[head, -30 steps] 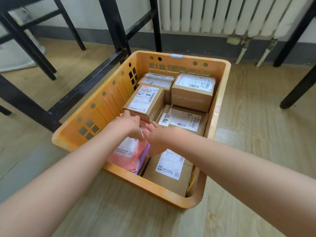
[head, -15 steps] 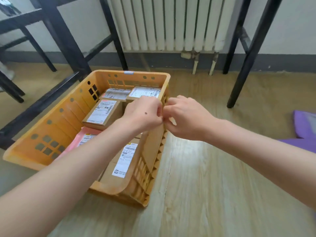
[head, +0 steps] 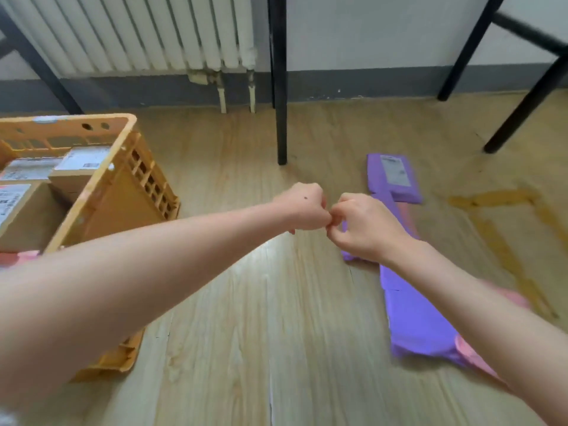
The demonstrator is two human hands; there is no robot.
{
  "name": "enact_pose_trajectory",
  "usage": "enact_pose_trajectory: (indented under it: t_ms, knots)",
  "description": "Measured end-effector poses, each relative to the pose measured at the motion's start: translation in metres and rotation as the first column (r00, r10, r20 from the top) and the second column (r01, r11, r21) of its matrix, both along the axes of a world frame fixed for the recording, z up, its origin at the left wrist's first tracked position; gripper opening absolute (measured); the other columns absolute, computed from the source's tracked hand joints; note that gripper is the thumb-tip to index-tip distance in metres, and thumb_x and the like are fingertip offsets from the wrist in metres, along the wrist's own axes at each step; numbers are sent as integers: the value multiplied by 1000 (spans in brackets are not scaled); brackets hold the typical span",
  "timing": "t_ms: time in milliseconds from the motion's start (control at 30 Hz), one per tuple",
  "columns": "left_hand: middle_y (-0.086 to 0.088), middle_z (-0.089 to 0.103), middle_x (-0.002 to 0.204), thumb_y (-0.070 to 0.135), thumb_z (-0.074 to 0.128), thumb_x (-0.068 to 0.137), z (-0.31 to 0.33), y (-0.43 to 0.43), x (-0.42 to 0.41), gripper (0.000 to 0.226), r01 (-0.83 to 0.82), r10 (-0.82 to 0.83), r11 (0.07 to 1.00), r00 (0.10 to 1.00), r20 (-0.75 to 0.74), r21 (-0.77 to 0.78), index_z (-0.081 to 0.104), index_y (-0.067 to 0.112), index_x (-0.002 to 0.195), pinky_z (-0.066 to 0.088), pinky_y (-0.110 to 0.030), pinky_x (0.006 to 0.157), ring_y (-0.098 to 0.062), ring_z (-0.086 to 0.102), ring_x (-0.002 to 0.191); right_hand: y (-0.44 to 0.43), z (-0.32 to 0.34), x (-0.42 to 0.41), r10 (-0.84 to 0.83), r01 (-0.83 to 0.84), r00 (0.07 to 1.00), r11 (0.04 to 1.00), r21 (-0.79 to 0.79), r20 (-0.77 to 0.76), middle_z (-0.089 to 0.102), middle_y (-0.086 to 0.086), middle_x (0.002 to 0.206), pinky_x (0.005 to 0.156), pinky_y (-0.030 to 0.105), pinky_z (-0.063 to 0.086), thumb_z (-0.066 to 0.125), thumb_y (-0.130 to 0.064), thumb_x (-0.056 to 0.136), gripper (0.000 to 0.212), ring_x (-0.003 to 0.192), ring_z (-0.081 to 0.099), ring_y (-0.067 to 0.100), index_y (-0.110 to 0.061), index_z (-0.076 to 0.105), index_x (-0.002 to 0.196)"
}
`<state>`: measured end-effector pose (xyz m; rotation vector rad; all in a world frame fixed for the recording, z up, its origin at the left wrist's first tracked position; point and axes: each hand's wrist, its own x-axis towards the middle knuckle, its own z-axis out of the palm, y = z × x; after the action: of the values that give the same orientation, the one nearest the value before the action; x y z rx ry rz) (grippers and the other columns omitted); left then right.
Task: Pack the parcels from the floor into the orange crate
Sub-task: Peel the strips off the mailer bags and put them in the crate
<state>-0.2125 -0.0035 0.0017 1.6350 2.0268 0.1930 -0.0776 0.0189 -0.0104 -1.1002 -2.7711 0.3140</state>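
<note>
— Hovering where, those two hands?
— Mid-frame, over bare floor [head: 246, 333]: left hand [head: 302, 207] and right hand [head: 365, 229] are curling into empty fists, knuckles touching.
— And the parcels?
— Purple parcels [head: 393, 176] are lying at 3 o'clock; the orange crate [head: 116, 192] is sitting at 9 o'clock, cardboard boxes [head: 27, 216] inside.

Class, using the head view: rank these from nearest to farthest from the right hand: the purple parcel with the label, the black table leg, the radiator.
From the right hand:
1. Purple parcel, on the floor just beyond it, to its right.
2. Black table leg, farther back, left of the parcel.
3. Radiator, against the wall, far left.
</note>
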Motion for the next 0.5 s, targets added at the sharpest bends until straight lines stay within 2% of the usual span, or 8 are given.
enact_pose_trajectory:
  t_ms: [100,233,300,367,433,500]
  knots:
    - [-3,52,63,26,57,79,-31,24,52,24,-9,9,1000,998,67,6,51,15,58,57,-32,56,-27,58,64,16,-21,56,-88,89,996,992,-93,18,61,9,85,77,42,47,56,-19,81,15,88,59,31,-10,67,79]
    - [-4,55,63,22,58,79,-75,38,98,25,-9,4,999,993,118,39,47,17,57,41,-25,54,-25,55,66,34,-48,117,-189,190,982,969,-156,20,59,2,81,77,37,47,58,-18,81,10,86,60,26,-16,68,82]
    - [0,53,61,22,58,79,-98,38,114,26,-105,88,990,981,174,91,45,18,57,34,-25,48,-22,51,64,42,-65,141,-238,240,971,951,-197,34,61,5,83,78,35,47,57,-15,81,11,87,60,27,-15,69,83]
    - [-2,51,60,22,57,79,-118,38,128,27,-275,221,943,938,268,185,46,15,56,32,-28,49,-23,48,63,49,-82,160,-280,279,960,929,-245,31,60,7,86,77,27,42,57,-10,80,16,88,61,26,-12,70,88]
    - [-7,59,76,22,57,82,-135,38,137,21,-430,326,872,868,374,236,56,12,63,38,-32,60,-26,54,73,54,-100,171,-317,307,948,903,-299,15,60,11,96,79,21,37,57,-5,80,24,94,60,27,-9,67,102]
    - [-7,62,98,23,58,82,-152,39,140,12,-501,370,835,817,443,227,66,13,80,40,-29,70,-23,58,92,61,-113,173,-348,330,938,885,-329,4,56,17,109,88,25,36,57,-4,81,37,106,56,30,-4,58,119]
